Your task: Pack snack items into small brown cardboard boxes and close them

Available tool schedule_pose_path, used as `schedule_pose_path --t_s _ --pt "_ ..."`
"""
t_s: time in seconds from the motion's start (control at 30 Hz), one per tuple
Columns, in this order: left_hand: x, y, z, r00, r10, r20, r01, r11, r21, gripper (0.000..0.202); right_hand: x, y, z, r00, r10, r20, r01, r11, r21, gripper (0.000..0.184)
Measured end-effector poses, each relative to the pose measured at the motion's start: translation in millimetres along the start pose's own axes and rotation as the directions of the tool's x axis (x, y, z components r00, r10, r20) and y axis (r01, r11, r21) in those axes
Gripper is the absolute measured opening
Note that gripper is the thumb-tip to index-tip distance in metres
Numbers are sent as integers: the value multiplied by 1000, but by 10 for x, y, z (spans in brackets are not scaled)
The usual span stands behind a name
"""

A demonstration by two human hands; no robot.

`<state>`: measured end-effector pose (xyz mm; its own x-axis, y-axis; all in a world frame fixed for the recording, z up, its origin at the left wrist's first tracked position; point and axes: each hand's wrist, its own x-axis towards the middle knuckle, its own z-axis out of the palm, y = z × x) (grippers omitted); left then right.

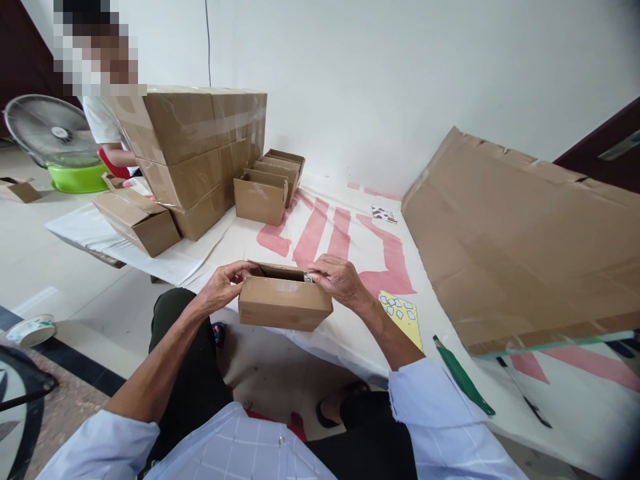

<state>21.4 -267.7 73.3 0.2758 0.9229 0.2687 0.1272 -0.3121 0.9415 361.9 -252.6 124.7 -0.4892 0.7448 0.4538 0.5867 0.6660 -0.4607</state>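
A small brown cardboard box (285, 303) is held between my two hands at the near edge of the cloth-covered table (330, 193). Its narrow opening faces up and looks dark inside. My left hand (225, 287) pinches the box's left upper corner. At the opposite corner my right hand (343, 280) grips the rim, its fingertips by the opening. A small shiny grey patch shows beside those right fingertips; I cannot tell what it is. Beyond the box stands a row of open cardboard boxes (260, 200).
Stacked taped cartons (185, 127) stand at the left, with a smaller carton (137, 220) before them. Behind is a seated person (100, 120) near a fan (55, 133). On the right are a large cardboard sheet (520, 247), a yellow card (403, 317) and a green-handled tool (463, 377).
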Motion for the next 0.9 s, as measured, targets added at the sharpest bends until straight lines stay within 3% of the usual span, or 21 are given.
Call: schedule_pose_path --t_s 0.43,0.57,0.67,0.73,0.8,0.9 --pt "-19 91 3 1000 4 2 -4 1000 21 46 -36 -31 100 990 -127 -69 112 976 -189 23" --pt "-21 87 -11 1000 15 22 -15 1000 20 45 -76 -90 15 994 -21 -105 10 995 -98 16" --pt "-41 66 -29 999 23 39 -24 999 29 41 -335 -47 -344 972 146 -186 -166 981 -101 17" --pt "-62 35 -34 999 26 32 -27 999 39 39 -708 68 -671 921 292 -258 -349 913 -212 24" --pt "-83 -5 -30 999 41 14 -42 997 60 34 -1226 239 -986 834 472 -285 -550 741 -385 32" --pt "-100 -59 -4 994 110 -21 -108 992 72 25 -2089 508 -1317 608 720 -334 -742 366 -562 42"
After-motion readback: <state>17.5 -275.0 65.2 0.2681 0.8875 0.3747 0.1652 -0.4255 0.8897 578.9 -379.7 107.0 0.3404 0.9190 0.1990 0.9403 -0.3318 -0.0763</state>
